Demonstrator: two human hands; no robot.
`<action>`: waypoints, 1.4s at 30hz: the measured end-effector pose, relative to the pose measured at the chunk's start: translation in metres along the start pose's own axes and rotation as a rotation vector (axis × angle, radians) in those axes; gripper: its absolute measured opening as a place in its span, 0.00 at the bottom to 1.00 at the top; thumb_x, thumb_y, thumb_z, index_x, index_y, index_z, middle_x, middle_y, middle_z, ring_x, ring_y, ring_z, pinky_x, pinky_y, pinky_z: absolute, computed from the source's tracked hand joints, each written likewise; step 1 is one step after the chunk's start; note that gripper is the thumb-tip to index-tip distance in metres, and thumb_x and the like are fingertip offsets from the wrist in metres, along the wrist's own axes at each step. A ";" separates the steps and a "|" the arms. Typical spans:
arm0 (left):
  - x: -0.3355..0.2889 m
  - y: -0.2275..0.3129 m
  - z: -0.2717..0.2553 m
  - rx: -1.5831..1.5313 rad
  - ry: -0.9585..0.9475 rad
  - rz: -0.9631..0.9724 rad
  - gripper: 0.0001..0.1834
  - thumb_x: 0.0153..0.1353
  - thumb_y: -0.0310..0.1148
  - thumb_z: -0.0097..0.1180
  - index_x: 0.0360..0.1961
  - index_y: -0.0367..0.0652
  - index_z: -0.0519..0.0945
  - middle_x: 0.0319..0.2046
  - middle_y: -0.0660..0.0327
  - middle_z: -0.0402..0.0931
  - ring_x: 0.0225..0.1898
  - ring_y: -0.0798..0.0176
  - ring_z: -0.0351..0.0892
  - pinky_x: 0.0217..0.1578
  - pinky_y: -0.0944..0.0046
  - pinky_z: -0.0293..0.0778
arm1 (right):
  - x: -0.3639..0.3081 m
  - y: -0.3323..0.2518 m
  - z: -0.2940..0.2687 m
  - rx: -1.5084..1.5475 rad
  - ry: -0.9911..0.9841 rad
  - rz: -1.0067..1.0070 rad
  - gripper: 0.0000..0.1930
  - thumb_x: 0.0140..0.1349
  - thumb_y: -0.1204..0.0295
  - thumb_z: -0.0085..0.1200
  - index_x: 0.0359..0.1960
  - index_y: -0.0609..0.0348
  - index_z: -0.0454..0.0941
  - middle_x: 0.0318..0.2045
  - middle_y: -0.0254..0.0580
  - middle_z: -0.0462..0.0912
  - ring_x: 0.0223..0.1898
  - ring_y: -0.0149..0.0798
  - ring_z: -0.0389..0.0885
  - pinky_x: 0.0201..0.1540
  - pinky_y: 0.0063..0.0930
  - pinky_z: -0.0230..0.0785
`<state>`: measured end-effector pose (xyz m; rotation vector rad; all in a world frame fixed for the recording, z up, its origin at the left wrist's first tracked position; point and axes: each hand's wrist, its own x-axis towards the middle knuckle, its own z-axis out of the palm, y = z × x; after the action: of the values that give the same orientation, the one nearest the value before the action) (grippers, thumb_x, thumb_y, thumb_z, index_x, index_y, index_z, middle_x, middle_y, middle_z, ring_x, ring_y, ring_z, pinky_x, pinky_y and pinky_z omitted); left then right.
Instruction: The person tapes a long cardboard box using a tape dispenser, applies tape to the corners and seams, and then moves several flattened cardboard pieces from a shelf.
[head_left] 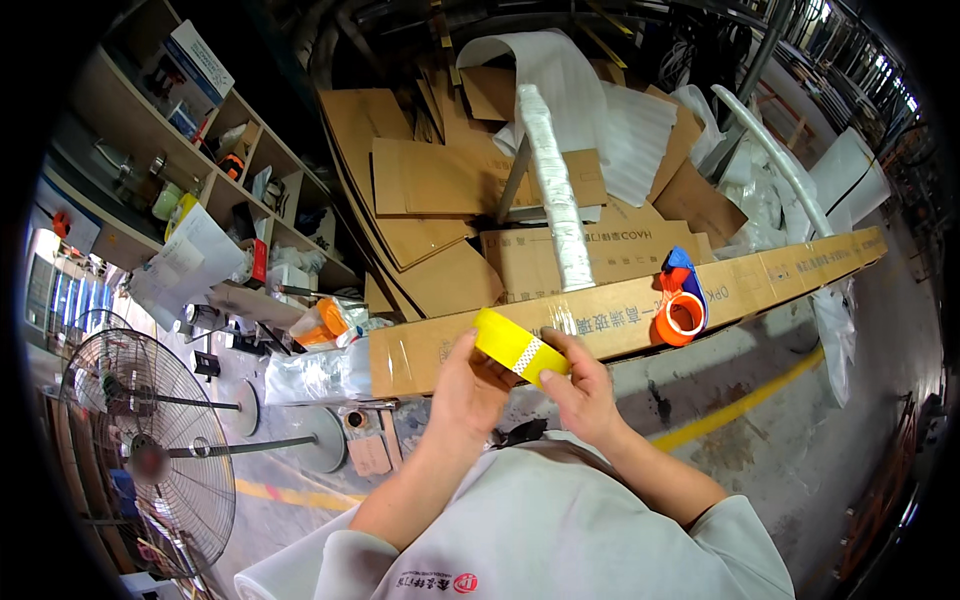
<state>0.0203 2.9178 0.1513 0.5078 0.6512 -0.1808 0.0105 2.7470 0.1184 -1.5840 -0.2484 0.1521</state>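
Observation:
A roll of yellow packing tape [508, 340] with a checkered white label strip is held up between my two hands. My left hand [470, 385] grips its left end from below, fingers partly hidden behind the roll. On the roll's right end, my right hand [582, 385] has its thumb by the label and its fingers curled round. Beneath and beyond my hands lies a long, narrow cardboard carton [440, 345], printed and partly taped. An orange and blue tape dispenser [680, 305] rests on the carton, to the right of my hands.
Flattened cardboard sheets [430, 180] and white foam wrap [630, 140] pile up beyond the carton, with a plastic-wrapped post [552, 180] leaning there. Cluttered shelves [215, 185] stand at the left. A large floor fan [150, 440] is at the lower left. Plastic-wrapped bundles [325, 372] lie by the carton's left end.

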 end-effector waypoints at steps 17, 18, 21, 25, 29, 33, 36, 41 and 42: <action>-0.028 0.048 -0.037 1.428 -0.193 0.764 0.19 0.63 0.30 0.66 0.53 0.35 0.79 0.43 0.61 0.80 0.43 0.66 0.77 0.47 0.64 0.74 | 0.082 -0.044 -0.027 -0.525 -0.547 -0.300 0.33 0.60 0.75 0.64 0.68 0.47 0.69 0.66 0.53 0.68 0.68 0.58 0.66 0.68 0.44 0.67; -0.023 0.051 -0.037 1.334 -0.266 0.509 0.22 0.63 0.31 0.67 0.56 0.35 0.78 0.43 0.61 0.80 0.44 0.67 0.77 0.48 0.64 0.74 | 0.082 -0.045 -0.022 -0.553 -0.539 -0.333 0.32 0.61 0.75 0.63 0.68 0.47 0.69 0.66 0.53 0.68 0.68 0.58 0.66 0.68 0.44 0.67; -0.017 0.045 -0.047 1.115 -0.345 0.330 0.25 0.62 0.34 0.69 0.57 0.35 0.78 0.44 0.62 0.80 0.44 0.69 0.77 0.48 0.65 0.74 | 0.062 -0.044 -0.009 -0.545 -0.365 -0.338 0.27 0.62 0.75 0.62 0.64 0.53 0.73 0.65 0.55 0.70 0.63 0.58 0.73 0.63 0.43 0.71; -0.022 0.024 -0.051 0.864 -0.252 0.280 0.24 0.62 0.35 0.70 0.54 0.33 0.78 0.43 0.63 0.81 0.44 0.70 0.77 0.47 0.68 0.75 | 0.026 -0.035 0.003 -0.403 -0.136 -0.328 0.20 0.62 0.74 0.62 0.56 0.62 0.78 0.56 0.57 0.78 0.54 0.58 0.81 0.56 0.42 0.75; -0.031 0.012 -0.041 0.796 -0.242 0.284 0.22 0.62 0.31 0.70 0.54 0.33 0.78 0.44 0.62 0.81 0.45 0.71 0.78 0.47 0.68 0.76 | 0.013 -0.043 0.017 -0.377 -0.010 -0.368 0.18 0.61 0.74 0.65 0.53 0.62 0.78 0.49 0.56 0.81 0.46 0.55 0.83 0.47 0.40 0.78; -0.032 -0.002 -0.037 0.753 -0.262 0.282 0.24 0.61 0.27 0.70 0.56 0.31 0.77 0.45 0.62 0.81 0.45 0.70 0.79 0.47 0.68 0.77 | 0.009 -0.038 0.015 -0.488 0.057 -0.403 0.16 0.59 0.78 0.66 0.49 0.63 0.80 0.43 0.51 0.82 0.37 0.49 0.85 0.37 0.36 0.78; -0.033 -0.008 -0.034 0.759 -0.254 0.276 0.22 0.62 0.24 0.67 0.56 0.31 0.77 0.45 0.62 0.81 0.45 0.71 0.79 0.48 0.68 0.77 | 0.007 -0.042 0.014 -0.462 0.111 -0.410 0.12 0.58 0.81 0.66 0.44 0.64 0.81 0.39 0.48 0.83 0.32 0.44 0.84 0.34 0.31 0.77; -0.037 -0.012 -0.029 0.863 -0.197 0.300 0.17 0.61 0.21 0.66 0.51 0.31 0.78 0.42 0.62 0.81 0.43 0.72 0.79 0.46 0.69 0.77 | 0.002 -0.042 0.014 -0.453 0.184 -0.432 0.09 0.58 0.83 0.66 0.40 0.64 0.82 0.34 0.47 0.83 0.30 0.41 0.83 0.32 0.29 0.76; -0.036 -0.016 -0.029 0.835 -0.193 0.324 0.15 0.60 0.21 0.66 0.48 0.32 0.79 0.40 0.63 0.81 0.41 0.73 0.78 0.43 0.69 0.77 | 0.001 -0.040 0.014 -0.453 0.193 -0.434 0.08 0.58 0.83 0.66 0.39 0.64 0.82 0.34 0.47 0.83 0.30 0.41 0.83 0.32 0.28 0.76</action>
<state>-0.0284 2.9192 0.1479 1.3707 0.2704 -0.1879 0.0054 2.7614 0.1578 -1.9350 -0.4927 -0.4197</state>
